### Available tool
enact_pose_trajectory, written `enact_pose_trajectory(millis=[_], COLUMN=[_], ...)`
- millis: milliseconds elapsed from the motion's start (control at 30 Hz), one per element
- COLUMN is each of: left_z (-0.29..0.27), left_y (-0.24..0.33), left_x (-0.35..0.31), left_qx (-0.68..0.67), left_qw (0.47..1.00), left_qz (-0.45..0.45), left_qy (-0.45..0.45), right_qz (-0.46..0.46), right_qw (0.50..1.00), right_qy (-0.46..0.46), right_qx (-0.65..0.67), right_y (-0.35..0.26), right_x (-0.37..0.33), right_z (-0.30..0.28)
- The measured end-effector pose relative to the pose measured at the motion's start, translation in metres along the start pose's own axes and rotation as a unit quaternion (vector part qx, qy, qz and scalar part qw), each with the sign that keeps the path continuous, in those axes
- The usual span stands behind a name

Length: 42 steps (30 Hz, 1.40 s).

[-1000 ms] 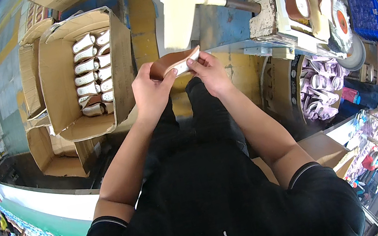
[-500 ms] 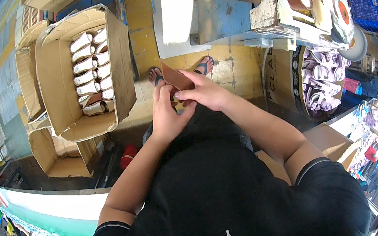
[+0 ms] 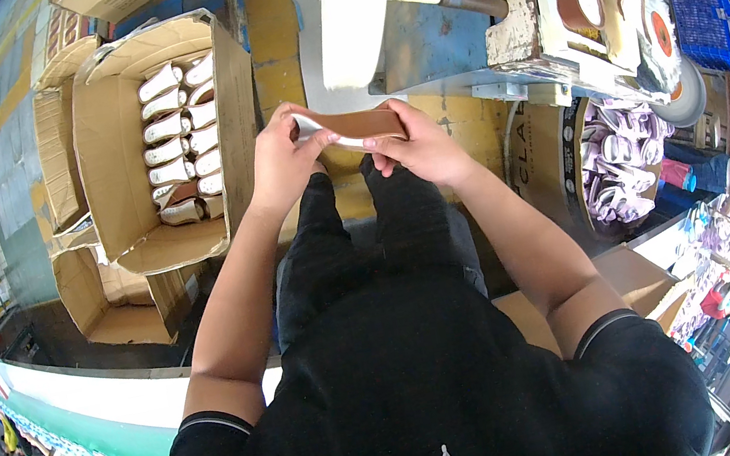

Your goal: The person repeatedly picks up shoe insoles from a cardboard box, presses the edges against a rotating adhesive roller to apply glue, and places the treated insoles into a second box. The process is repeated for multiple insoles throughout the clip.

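Fingers and thumbs cover both ends of the brown-and-white wedge shoe sole (image 3: 357, 125), so which is toe and which is heel cannot be told; its underside is hidden as well. The pale wheel (image 3: 355, 15) beyond it is washed out and cut off by the upper edge.

The sole's long axis runs left to right across the body, dipping slightly rightward, its left end curving up. The brown face shows on top, the white edge toward the person.

The sole is held up between the two hands, in front of the black trousers (image 3: 408, 196): the left grip (image 3: 278, 158) grasps its left end, the right grip (image 3: 422, 147) pinches its right end, and the middle spans free between them.
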<state>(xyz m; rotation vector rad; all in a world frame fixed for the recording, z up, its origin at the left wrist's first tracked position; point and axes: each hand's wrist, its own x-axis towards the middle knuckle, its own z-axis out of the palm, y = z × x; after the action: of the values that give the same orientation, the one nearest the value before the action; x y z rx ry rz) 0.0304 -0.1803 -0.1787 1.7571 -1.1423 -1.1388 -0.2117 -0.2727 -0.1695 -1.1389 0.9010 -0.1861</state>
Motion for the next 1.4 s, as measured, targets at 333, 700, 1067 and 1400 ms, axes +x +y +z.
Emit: enact_pose_trajectory(millis=[333,700,1067,1400], left_z=[0.005,-0.01,-0.014,-0.001], left_y=[0.005,0.017,0.03,0.026], left_x=[0.047,0.052,0.055,0.048], left_qx=[0.114,0.131,0.147,0.133], left_qw=[0.987,0.982,0.977,0.978], left_qz=[0.0,0.035,0.103,0.102], left_qy=[0.116,0.133,0.112,0.127], right_qz=[-0.019,-0.022,-0.06,-0.037], right_qw=[0.99,0.974,0.959,0.96], right_qy=[0.062,0.058,0.075,0.112], right_qx=[0.126,0.217,0.265,0.254], right_y=[0.03,0.029,0.035,0.032], right_x=[0.059,0.07,0.063,0.052], right_z=[0.011,0.03,0.042,0.035])
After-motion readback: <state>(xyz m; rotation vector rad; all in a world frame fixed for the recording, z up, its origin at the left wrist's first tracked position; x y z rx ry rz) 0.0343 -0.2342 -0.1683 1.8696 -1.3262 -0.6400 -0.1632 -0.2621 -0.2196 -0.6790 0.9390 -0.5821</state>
